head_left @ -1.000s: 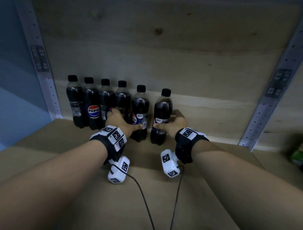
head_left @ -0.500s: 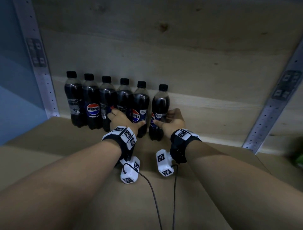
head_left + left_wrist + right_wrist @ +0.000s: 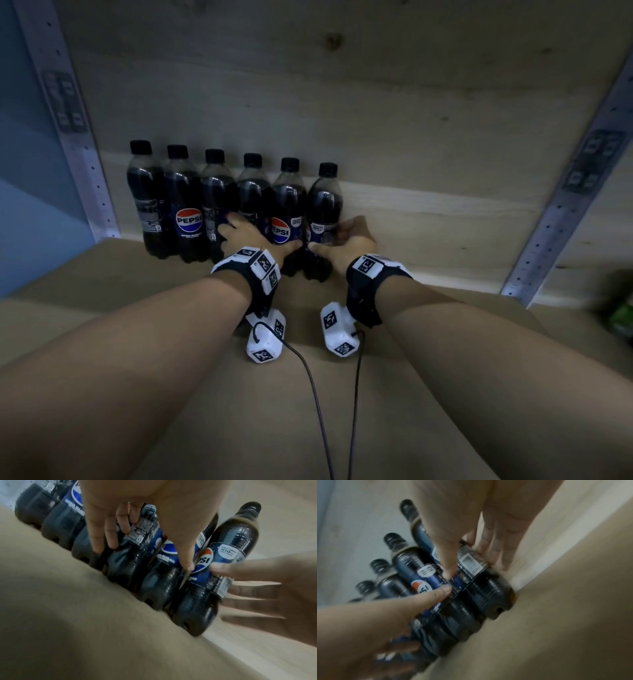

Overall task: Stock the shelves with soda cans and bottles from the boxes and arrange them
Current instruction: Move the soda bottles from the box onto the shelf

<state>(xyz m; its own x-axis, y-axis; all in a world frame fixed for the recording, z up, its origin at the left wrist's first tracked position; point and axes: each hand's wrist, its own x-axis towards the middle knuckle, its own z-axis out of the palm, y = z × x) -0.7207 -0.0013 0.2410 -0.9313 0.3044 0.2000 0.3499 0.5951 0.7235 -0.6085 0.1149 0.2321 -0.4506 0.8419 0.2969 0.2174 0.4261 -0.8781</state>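
Already six dark cola bottles stand upright in a row at the back of the shelf (image 3: 102, 274), shoulder to shoulder against the wooden back panel (image 3: 376, 120), presumably so that later rows can go in front of them. Both hands work at the right end of the row, where the last two bottles sit. The left hand (image 3: 250, 236) reaches over the fifth bottle (image 3: 289, 205): its fingers lie spread and fairly straight across the neighbouring bottles while the thumb presses the label from the right, a hold that seems meant to steady and square the bottle rather than lift it. The right hand (image 3: 346, 240) cups the sixth bottle (image 3: 325, 205), thumb on the front of the label and fingers (image 3: 496, 547) stretched behind it towards the panel; they look loosely extended, though blur in the wrist views makes it hard to say whether they truly clasp it. This two-sided hold likely nudges the end bottle snug against its neighbour and flush with the line. Only the left part of the shelf is filled, and a green thing (image 3: 621, 311) lies far right, too blurred to name.
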